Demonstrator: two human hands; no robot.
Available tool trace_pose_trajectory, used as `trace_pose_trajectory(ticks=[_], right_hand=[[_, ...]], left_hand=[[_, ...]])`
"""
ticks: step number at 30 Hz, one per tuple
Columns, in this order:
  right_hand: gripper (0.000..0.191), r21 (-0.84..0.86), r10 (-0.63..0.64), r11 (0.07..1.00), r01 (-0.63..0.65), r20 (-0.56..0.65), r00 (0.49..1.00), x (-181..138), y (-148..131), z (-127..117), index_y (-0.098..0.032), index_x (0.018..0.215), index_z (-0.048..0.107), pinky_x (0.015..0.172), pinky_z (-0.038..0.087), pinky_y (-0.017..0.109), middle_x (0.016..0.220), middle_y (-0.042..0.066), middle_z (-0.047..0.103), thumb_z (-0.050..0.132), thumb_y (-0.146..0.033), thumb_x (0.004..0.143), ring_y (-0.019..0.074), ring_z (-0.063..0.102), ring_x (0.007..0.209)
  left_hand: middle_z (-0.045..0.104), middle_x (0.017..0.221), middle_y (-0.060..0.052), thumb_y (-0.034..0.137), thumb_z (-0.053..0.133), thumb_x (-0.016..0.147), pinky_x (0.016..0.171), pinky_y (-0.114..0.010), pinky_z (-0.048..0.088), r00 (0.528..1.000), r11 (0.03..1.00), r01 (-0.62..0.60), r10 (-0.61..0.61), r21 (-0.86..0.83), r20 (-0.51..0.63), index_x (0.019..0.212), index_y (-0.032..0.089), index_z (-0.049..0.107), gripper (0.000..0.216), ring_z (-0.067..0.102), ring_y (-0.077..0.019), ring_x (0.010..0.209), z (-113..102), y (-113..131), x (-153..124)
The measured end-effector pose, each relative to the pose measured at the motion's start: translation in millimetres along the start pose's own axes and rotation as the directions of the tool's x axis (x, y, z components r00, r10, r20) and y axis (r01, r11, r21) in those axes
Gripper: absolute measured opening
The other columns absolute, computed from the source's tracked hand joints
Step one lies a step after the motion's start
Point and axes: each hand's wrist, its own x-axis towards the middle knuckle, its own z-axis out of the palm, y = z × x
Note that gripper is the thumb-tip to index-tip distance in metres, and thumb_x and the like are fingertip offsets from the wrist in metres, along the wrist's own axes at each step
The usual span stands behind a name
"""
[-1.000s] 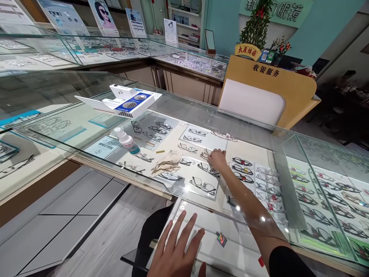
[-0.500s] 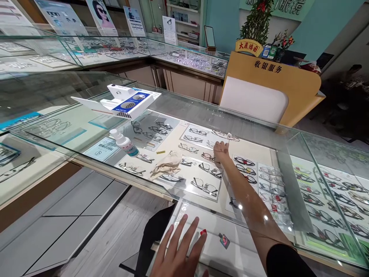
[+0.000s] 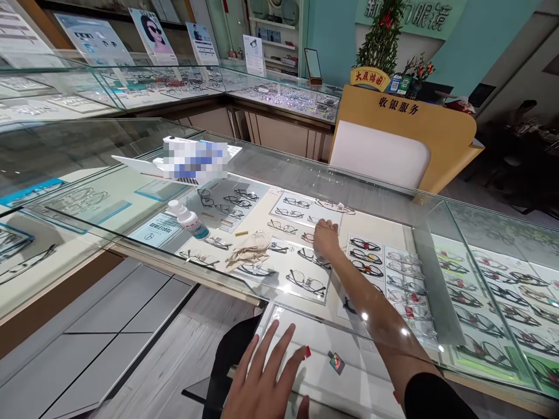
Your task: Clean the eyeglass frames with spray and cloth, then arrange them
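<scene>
I stand behind a glass display counter [image 3: 305, 174] filled with spectacle frames laid out on white trays. My right hand [image 3: 325, 238] reaches deep inside the case under the glass top, fingers curled over a pair of frames [image 3: 308, 237] near the middle tray [image 3: 305, 265]. I cannot make out whether it grips them. My left hand [image 3: 266, 378] rests flat with fingers spread on the pulled-out lower shelf [image 3: 349, 384] at the near edge, holding nothing. A crumpled beige cloth [image 3: 251, 249] lies inside the case left of my right hand.
A small white bottle with a teal band [image 3: 187, 218] and an open white and blue box [image 3: 192, 158] sit on the glass top at left. More glass counters run along the back. An orange cashier desk [image 3: 406, 137] stands behind, with a plant on it.
My right hand moved a little farther into the case, then drew back slightly and curled over the frames. My left hand stayed flat on the lower shelf.
</scene>
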Motion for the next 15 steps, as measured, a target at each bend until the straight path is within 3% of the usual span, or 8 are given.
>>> trace_pose_trajectory(ticks=[2,4,7,9,11,13,15], right_hand=[[0.036,0.003,-0.038,0.999,0.038,0.045,0.998,-29,-20,-7,-0.005,0.131,0.067,0.112,0.042,0.055,0.141,0.028,0.063,0.048,-0.022,0.106,0.0379,0.056,0.131],[0.034,0.020,-0.123,0.992,0.122,0.131,0.984,-68,-42,-11,-0.008,0.124,0.072,0.104,0.049,0.048,0.129,0.023,0.071,0.049,-0.024,0.105,0.0343,0.064,0.120],[0.025,0.073,-0.253,0.967,0.242,0.289,0.923,-144,-68,-17,-0.017,0.110,0.077,0.078,0.055,0.032,0.113,0.011,0.079,0.058,-0.031,0.101,0.0232,0.073,0.092],[0.025,0.084,-0.292,0.956,0.281,0.361,0.885,-199,-78,-32,-0.017,0.101,0.078,0.072,0.054,0.031,0.097,0.009,0.081,0.057,-0.031,0.101,0.0231,0.074,0.081],[0.026,0.082,-0.336,0.939,0.335,0.434,0.836,-247,-80,-63,-0.014,0.090,0.079,0.068,0.053,0.034,0.084,0.014,0.080,0.063,-0.034,0.096,0.0269,0.074,0.074],[0.035,0.129,-0.436,0.893,0.431,0.479,0.762,-274,-76,-106,-0.014,0.094,0.080,0.068,0.052,0.037,0.084,0.015,0.080,0.056,-0.039,0.101,0.0281,0.073,0.073],[0.038,0.171,-0.401,0.916,0.363,0.380,0.833,-273,-65,-150,-0.019,0.095,0.078,0.070,0.051,0.036,0.085,0.011,0.079,0.052,-0.043,0.105,0.0256,0.072,0.075]], left_hand=[[0.060,0.159,-0.003,0.042,0.072,0.085,0.136,-0.046,0.017,0.999,1.000,-0.030,0.030,0.005,-0.017,0.128,0.029,0.071,0.045,0.046,-0.0322,0.153,-2,-1,2],[0.060,0.159,-0.004,0.039,0.072,0.084,0.136,-0.044,0.016,0.996,0.997,-0.082,0.082,0.013,-0.028,0.131,0.028,0.070,0.048,0.046,-0.0309,0.153,-4,-3,4],[0.057,0.162,-0.005,0.032,0.069,0.083,0.135,-0.046,0.017,0.991,0.992,-0.123,0.124,0.023,-0.044,0.136,0.025,0.068,0.053,0.043,-0.0320,0.155,-7,-4,4],[0.056,0.163,-0.006,0.030,0.067,0.082,0.134,-0.049,0.019,0.991,0.993,-0.116,0.118,0.029,-0.057,0.139,0.024,0.066,0.057,0.041,-0.0338,0.156,-10,-2,2],[0.056,0.162,-0.006,0.028,0.066,0.083,0.133,-0.051,0.022,0.991,0.992,-0.118,0.120,0.039,-0.057,0.141,0.024,0.065,0.058,0.042,-0.0345,0.156,-13,1,0],[0.057,0.161,-0.006,0.025,0.065,0.084,0.131,-0.052,0.026,0.992,0.992,-0.121,0.122,0.043,-0.040,0.140,0.025,0.065,0.056,0.042,-0.0346,0.156,-18,5,-2],[0.058,0.160,-0.007,0.024,0.065,0.085,0.129,-0.054,0.029,0.994,0.994,-0.103,0.104,0.023,-0.027,0.139,0.025,0.066,0.053,0.042,-0.0349,0.156,-21,9,-4]])
